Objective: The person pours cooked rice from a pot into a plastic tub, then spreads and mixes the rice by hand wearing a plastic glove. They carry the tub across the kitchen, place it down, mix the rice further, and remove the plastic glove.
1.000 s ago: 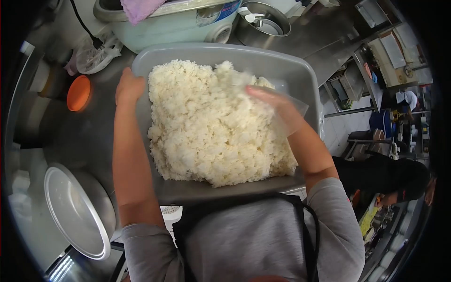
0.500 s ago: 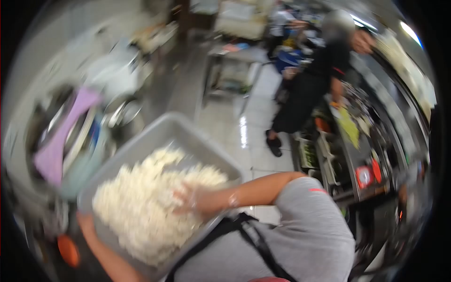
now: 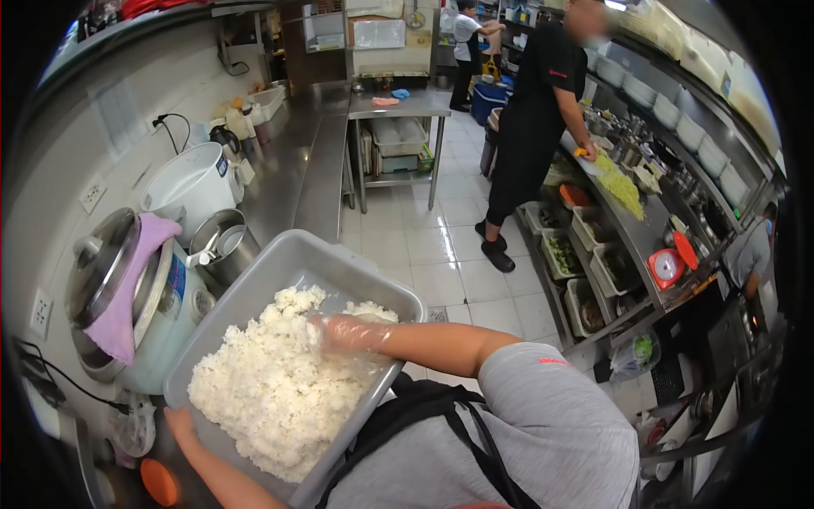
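Note:
A grey plastic tub (image 3: pixel 263 276) holds a broad heap of cooked white rice (image 3: pixel 254 390). It sits tilted in view, its near long side close to the wearer's body. My right hand (image 3: pixel 348 333), in a clear plastic glove, is at the upper right part of the heap. Its fingers are blurred and partly hidden in the rice, so their closure is unclear. At the tub's lower left corner, my left hand (image 3: pixel 178 421) grips the rim; some of its fingers are out of sight.
Left of the tub stand a large lidded pot (image 3: pixel 110 280) draped with a purple cloth (image 3: pixel 136 297) and a steel pot (image 3: pixel 225 246). An orange lid (image 3: pixel 159 482) lies below. A co-worker in black (image 3: pixel 534 110) stands at the right-hand counter with chopped greens (image 3: pixel 621 187).
The view has steadied and tilted upward, showing more of the back kitchen. My right hand has shifted slightly up within the rice. My left hand stays at the tub's corner.

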A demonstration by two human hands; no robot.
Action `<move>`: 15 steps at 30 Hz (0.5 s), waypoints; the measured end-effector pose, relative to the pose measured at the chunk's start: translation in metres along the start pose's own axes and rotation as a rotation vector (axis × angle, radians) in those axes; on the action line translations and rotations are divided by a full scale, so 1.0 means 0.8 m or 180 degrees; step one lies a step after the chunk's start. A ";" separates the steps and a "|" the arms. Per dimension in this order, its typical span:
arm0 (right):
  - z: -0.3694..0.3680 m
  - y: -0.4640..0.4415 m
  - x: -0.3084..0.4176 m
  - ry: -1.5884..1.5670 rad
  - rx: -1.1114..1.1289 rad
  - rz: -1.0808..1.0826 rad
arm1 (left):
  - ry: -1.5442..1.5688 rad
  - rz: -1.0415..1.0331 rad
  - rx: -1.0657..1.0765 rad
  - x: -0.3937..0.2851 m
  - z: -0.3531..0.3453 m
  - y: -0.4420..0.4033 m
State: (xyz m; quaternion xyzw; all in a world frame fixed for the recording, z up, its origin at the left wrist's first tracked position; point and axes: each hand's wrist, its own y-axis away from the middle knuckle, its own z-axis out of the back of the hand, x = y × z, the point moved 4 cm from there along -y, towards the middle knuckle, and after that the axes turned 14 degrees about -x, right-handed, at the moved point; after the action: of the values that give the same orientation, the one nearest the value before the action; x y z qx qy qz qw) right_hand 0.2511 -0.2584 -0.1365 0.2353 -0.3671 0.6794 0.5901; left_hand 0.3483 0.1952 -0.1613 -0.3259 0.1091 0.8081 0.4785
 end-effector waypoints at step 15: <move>-0.002 -0.150 0.004 0.0646 0.1366 -0.1265 | 0.0041 0.0256 -0.0150 0.012 0.000 0.008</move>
State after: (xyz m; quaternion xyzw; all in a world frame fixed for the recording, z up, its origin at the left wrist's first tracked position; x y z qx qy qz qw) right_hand 0.3674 -0.2510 -0.1085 0.3527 -0.1012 0.6327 0.6819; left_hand 0.3397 0.1989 -0.1682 -0.3376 0.1061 0.8269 0.4370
